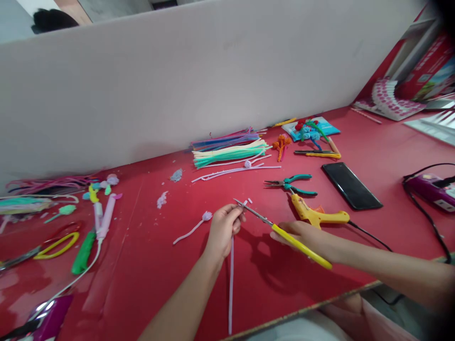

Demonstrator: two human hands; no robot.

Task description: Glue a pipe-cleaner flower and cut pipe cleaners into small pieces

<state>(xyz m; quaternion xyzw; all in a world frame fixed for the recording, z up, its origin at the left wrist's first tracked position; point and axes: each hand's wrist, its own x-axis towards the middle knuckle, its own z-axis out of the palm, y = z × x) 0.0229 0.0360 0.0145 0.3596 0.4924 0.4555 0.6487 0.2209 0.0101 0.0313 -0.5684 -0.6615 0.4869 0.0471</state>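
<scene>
My left hand (224, 226) pinches a pale lilac pipe cleaner (232, 284) near its top end; its long tail hangs down toward the table's front edge. In my right hand (296, 234) are scissors (300, 244) with yellow handles, and their blades meet the pipe cleaner's tip just above my left fingers. A short cut piece of lilac pipe cleaner (250, 201) lies beside the blade. Left of my left hand rests a lilac flower (207, 216) on a thin curved stem. The fingers of my right hand are partly hidden by the yellow handles.
Close to my right arm lie a yellow glue gun (316, 213), teal pliers (293, 183) and a black phone (351, 185). Bundled pipe cleaners (231, 154) sit by the white partition (199, 85). More scissors (59, 244) and a pink hair-iron-like tool (105, 218) lie at left.
</scene>
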